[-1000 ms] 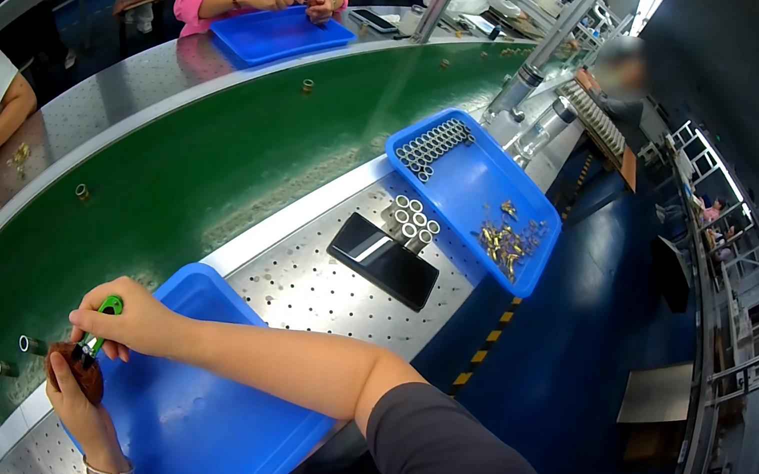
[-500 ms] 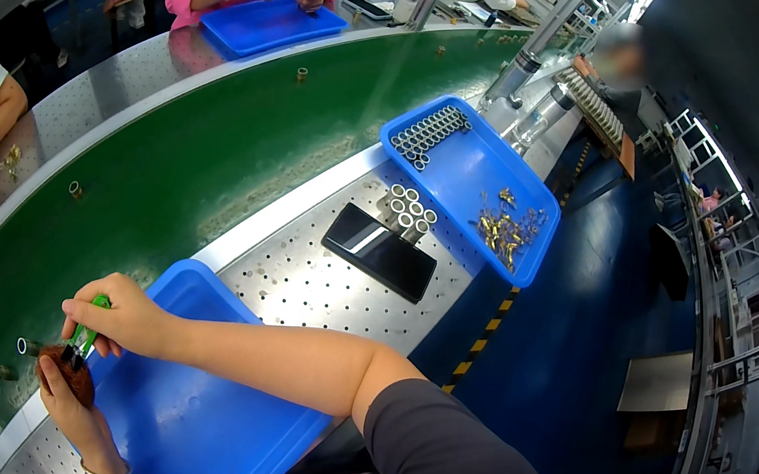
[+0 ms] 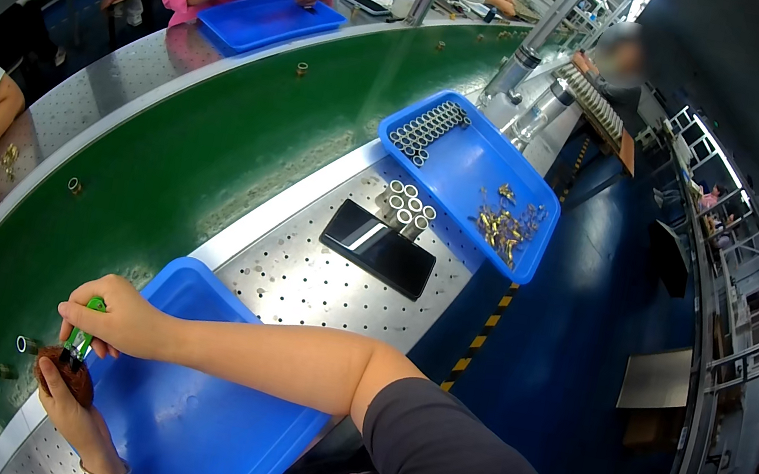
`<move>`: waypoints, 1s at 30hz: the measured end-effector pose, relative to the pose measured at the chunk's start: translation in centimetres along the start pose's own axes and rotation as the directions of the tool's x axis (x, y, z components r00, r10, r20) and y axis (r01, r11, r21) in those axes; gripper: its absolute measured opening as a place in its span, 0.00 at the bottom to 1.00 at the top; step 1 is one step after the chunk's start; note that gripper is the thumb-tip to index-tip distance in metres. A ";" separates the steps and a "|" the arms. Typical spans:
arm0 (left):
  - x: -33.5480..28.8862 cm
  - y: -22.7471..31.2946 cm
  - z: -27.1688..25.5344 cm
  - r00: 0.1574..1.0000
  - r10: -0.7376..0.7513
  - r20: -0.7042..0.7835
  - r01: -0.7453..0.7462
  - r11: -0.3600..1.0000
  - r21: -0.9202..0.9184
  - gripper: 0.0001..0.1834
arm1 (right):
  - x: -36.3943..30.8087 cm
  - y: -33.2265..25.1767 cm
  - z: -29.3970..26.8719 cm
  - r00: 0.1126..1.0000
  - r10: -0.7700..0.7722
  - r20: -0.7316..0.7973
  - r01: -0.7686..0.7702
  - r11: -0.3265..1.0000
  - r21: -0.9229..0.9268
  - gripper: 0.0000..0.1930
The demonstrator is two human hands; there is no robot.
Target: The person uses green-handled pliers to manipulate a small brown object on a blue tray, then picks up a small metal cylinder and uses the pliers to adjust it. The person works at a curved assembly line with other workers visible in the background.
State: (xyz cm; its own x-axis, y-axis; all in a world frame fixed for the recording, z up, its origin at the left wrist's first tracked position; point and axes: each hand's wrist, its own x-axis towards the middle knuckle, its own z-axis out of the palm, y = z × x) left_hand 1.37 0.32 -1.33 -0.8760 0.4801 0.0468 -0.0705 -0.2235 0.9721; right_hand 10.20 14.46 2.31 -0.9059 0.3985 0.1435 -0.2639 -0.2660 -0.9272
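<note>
"Which step is this?"
"Seemingly working the brown piece [image 3: 80,383] with the green tool [image 3: 81,340], at the left edge of the near blue tray [image 3: 192,438]."
"Fingers?"
"The right hand [image 3: 116,318] grasps the tool; the left hand [image 3: 70,418] grips the piece. The next move likely calls for a steady left hold."
"Room?"
"Two metal sleeves [image 3: 2,371] sit left of the tray, so more room seems rightward, over it."

Open room over green belt [image 3: 171,165] beyond right hand [image 3: 119,315] — two metal rings [image 3: 32,345] obstruct left.
</note>
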 end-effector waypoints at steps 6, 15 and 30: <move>0.5 -0.5 -1.3 0.996 -0.038 0.083 0.038 0.999 -0.003 0.16 | 0.2 0.4 -0.1 0.999 0.030 0.028 -0.030 1.000 0.008 0.16; 0.2 -0.1 0.0 0.999 -0.032 -0.043 0.032 0.999 0.003 0.17 | 0.4 0.3 0.2 0.998 -0.050 -0.043 0.051 0.998 0.037 0.12; 0.7 -0.8 -0.6 0.996 -0.046 -0.070 0.044 0.998 -0.039 0.17 | 0.0 -0.1 0.1 0.999 -0.043 -0.004 0.043 0.999 0.020 0.10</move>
State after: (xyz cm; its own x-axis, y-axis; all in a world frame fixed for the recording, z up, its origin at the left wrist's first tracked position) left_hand 0.49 0.34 -2.24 -0.9032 0.4290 -0.0147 -0.1274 -0.2352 0.9636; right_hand 10.21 14.36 2.42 -0.8921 0.4135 0.1819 -0.3094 -0.2657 -0.9131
